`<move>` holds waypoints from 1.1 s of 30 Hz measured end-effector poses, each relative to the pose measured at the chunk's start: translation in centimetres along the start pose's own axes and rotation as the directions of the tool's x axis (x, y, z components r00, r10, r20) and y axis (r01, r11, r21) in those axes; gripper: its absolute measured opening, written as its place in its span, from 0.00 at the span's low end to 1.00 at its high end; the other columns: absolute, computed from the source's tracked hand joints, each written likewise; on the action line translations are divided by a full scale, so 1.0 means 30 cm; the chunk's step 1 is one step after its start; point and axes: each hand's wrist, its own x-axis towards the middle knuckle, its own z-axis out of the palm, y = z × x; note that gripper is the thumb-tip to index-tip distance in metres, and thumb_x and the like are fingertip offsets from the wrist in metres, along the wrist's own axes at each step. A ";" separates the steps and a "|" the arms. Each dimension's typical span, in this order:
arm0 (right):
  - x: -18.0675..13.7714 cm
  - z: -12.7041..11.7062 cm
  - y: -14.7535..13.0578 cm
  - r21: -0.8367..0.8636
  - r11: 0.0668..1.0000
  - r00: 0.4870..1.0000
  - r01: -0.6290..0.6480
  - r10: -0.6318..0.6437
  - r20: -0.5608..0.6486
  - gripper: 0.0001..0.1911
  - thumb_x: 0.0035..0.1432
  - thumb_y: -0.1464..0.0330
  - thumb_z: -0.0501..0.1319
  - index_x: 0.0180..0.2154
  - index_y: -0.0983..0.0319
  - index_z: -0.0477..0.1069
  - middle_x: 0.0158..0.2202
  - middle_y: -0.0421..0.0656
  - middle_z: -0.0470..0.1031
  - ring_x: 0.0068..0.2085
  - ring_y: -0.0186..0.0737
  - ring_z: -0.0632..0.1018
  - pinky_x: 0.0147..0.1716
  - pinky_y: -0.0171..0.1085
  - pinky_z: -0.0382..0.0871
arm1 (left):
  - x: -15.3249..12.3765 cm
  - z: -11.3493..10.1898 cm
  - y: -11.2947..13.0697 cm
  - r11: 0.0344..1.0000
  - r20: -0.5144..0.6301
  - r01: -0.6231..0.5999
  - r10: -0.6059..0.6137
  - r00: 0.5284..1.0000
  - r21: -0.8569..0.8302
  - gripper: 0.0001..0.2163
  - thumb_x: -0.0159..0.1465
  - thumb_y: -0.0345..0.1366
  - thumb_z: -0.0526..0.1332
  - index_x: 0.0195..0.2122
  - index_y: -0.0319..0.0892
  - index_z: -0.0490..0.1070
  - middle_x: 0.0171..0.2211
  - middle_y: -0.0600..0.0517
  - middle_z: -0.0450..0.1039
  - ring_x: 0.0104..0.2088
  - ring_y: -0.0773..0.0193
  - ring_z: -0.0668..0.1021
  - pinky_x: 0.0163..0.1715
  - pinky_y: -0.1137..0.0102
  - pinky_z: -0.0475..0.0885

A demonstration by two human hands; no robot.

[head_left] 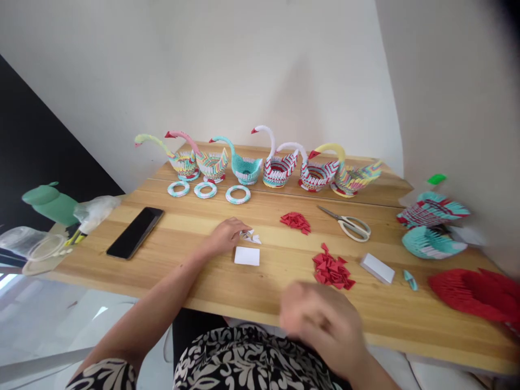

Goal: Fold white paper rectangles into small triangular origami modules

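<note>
My left hand (225, 235) reaches out over the wooden table (190, 271), its fingertips closed on small white folded paper pieces (251, 236). A white paper slip (247, 255) lies flat just in front of that hand. My right hand (320, 319) hovers near the table's front edge, smeared by motion, so its fingers cannot be made out. Two piles of red folded paper pieces (332, 271) (296, 221) lie to the right of the left hand.
Several origami swans (280, 165) line the back of the table, with three paper rings (205, 189) before them. Scissors (349, 223), a white paper stack (377, 268), a black phone (136, 232) and more paper models (433, 227) at the right also lie here.
</note>
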 end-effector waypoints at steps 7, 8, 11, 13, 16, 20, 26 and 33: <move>0.121 0.167 0.275 -0.599 0.791 0.988 0.124 -0.040 0.152 0.10 0.57 0.69 0.64 0.42 0.62 0.74 0.45 0.48 0.77 0.44 0.48 0.73 0.42 0.45 0.69 | 0.002 -0.016 -0.005 0.999 -0.138 0.036 -0.035 0.990 0.005 0.18 0.57 0.20 0.51 0.43 0.39 0.76 0.40 0.45 0.76 0.42 0.59 0.75 0.45 0.63 0.71; 0.117 0.182 0.295 -0.626 0.769 0.986 0.133 -0.039 0.162 0.10 0.57 0.69 0.64 0.43 0.61 0.73 0.46 0.48 0.77 0.45 0.48 0.73 0.41 0.45 0.68 | 0.002 -0.017 -0.002 0.999 -0.154 0.051 -0.050 0.987 0.003 0.18 0.57 0.21 0.52 0.44 0.39 0.75 0.42 0.44 0.75 0.44 0.59 0.75 0.47 0.62 0.71; 0.094 0.206 0.325 -0.633 0.756 0.983 0.169 -0.086 0.159 0.08 0.61 0.71 0.59 0.42 0.60 0.73 0.44 0.45 0.77 0.45 0.46 0.72 0.42 0.43 0.66 | 0.002 -0.004 0.004 0.999 -0.130 0.048 -0.047 0.990 0.003 0.18 0.60 0.28 0.57 0.52 0.41 0.71 0.52 0.43 0.71 0.53 0.56 0.71 0.54 0.58 0.66; 0.083 0.211 0.330 -0.607 0.774 0.982 0.183 -0.116 0.147 0.07 0.63 0.72 0.57 0.41 0.60 0.73 0.42 0.44 0.78 0.45 0.44 0.72 0.42 0.42 0.64 | 0.004 0.014 0.005 1.000 -0.062 0.004 -0.005 0.998 -0.005 0.19 0.62 0.32 0.59 0.55 0.43 0.68 0.57 0.44 0.67 0.58 0.55 0.67 0.57 0.56 0.62; 0.080 0.214 0.328 -0.578 0.797 0.984 0.176 -0.119 0.135 0.07 0.63 0.73 0.56 0.37 0.61 0.73 0.39 0.43 0.78 0.42 0.41 0.73 0.40 0.40 0.63 | 0.011 0.043 -0.002 0.995 0.018 -0.059 0.061 0.998 -0.075 0.15 0.64 0.34 0.58 0.51 0.45 0.72 0.58 0.46 0.67 0.59 0.56 0.67 0.58 0.56 0.61; 0.085 0.214 0.323 -0.571 0.803 0.984 0.170 -0.107 0.143 0.07 0.63 0.72 0.57 0.33 0.62 0.73 0.35 0.43 0.78 0.39 0.40 0.74 0.37 0.39 0.62 | 0.018 0.063 -0.019 0.979 0.036 -0.099 0.107 0.994 -0.177 0.11 0.65 0.34 0.56 0.44 0.45 0.77 0.49 0.47 0.75 0.53 0.58 0.74 0.56 0.57 0.65; 0.085 0.211 0.315 -0.566 0.809 0.987 0.161 -0.121 0.108 0.07 0.63 0.69 0.58 0.34 0.61 0.73 0.35 0.42 0.78 0.38 0.38 0.74 0.37 0.38 0.63 | 0.026 0.061 -0.034 0.975 0.025 -0.120 0.126 0.992 -0.189 0.09 0.63 0.35 0.59 0.41 0.43 0.78 0.44 0.46 0.78 0.49 0.57 0.76 0.53 0.59 0.67; 0.091 0.202 0.303 -0.505 0.849 0.987 0.155 -0.117 0.107 0.09 0.64 0.71 0.56 0.33 0.61 0.73 0.36 0.43 0.78 0.38 0.39 0.73 0.37 0.38 0.66 | 0.080 0.039 0.011 0.993 0.152 -0.119 0.115 0.982 0.014 0.13 0.58 0.41 0.65 0.43 0.43 0.77 0.45 0.45 0.74 0.45 0.56 0.74 0.46 0.63 0.67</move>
